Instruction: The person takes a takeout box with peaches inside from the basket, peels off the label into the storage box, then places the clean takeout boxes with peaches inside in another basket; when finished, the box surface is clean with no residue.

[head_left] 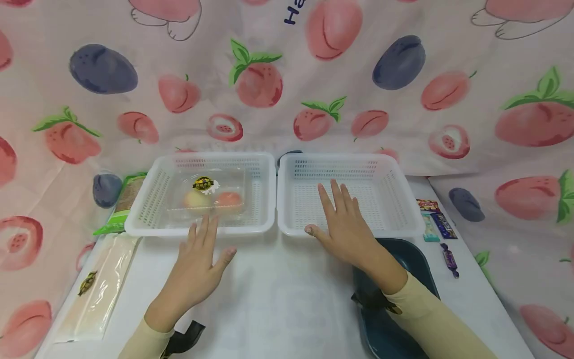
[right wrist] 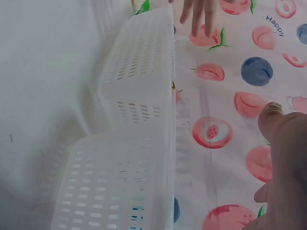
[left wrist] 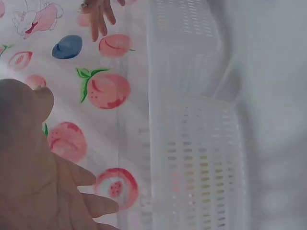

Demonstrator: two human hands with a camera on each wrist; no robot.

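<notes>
My left hand point(head_left: 196, 271) has its fingers straight and spread, fingertips overlapping the front rim of the left white basket point(head_left: 264, 199) in the head view. Inside that basket lies a clear plastic box point(head_left: 179, 184) with a yellowish round fruit point(head_left: 197, 200) and an orange-red one point(head_left: 228, 201) under its lid. My right hand point(head_left: 345, 229), fingers also extended, appears over the front of the right white basket point(head_left: 305, 199), which holds nothing. Both palms and thumbs show bare in the wrist views, the left hand point(left wrist: 53, 163) and the right hand point(right wrist: 292, 167) gripping nothing.
Left of the baskets are a green-edged bag point(head_left: 127, 199) and a long clear packet point(head_left: 98, 289). A dark tray point(head_left: 417, 254) lies beneath my right forearm. Several small wrapped snacks, including a purple-wrapped candy point(head_left: 450, 260), lie at the right edge. A fruit-print cloth point(head_left: 278, 124) hangs behind.
</notes>
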